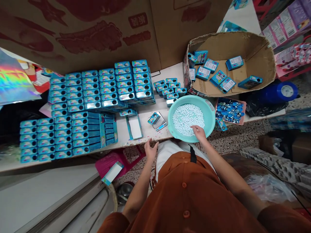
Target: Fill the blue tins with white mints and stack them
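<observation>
My right hand (198, 132) reaches over the near rim of a mint-green basin (211, 120). Its fingers are pressed together with the tips at the small white candies (186, 119); what they pinch is too small to make out. My left hand (151, 149) is at the table's front edge, fingers apart and holding nothing. Beyond it, a small blue tin (154, 118) lies on a digital scale (161, 121). Left of the scale is an open blue display box (135, 127) with a white inside.
Stacked blue tins (92, 87) fill the table's left side; a smaller group (170, 89) stands behind the basin. A cut-down carton (257, 58) holds loose tins. Right of the basin, a pink tray (241, 121) holds blue caps. A tall carton (167, 32) borders the back.
</observation>
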The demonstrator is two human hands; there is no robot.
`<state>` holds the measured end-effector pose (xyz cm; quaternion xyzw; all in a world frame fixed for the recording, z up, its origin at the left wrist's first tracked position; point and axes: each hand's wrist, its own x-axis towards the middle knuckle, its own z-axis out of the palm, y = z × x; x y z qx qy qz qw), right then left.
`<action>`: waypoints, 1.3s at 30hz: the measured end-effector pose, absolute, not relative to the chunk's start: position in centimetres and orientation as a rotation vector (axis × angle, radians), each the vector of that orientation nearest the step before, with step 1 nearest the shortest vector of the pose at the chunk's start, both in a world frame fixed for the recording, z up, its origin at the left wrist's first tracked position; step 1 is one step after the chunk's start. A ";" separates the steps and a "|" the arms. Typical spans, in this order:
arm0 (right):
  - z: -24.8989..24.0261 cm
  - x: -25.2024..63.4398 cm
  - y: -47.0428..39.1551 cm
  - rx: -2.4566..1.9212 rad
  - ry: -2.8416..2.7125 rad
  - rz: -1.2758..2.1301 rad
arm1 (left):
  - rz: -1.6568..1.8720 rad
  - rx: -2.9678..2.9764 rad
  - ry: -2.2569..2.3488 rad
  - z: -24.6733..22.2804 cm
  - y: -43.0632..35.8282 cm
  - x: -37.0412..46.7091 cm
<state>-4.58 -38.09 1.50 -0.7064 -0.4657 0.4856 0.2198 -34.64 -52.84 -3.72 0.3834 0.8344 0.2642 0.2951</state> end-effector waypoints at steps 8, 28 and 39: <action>2.1 -4.7 -38.1 -1.972 -1.287 1.386 | 0.848 1.087 2.358 -2.0 -47.9 -34.1; 0.4 -4.2 -38.9 -1.994 -1.446 1.355 | 1.068 1.790 1.864 9.2 -37.1 -29.7; 0.6 -4.0 -38.4 -2.031 -1.631 1.332 | 1.169 1.500 1.942 8.4 -38.1 -29.5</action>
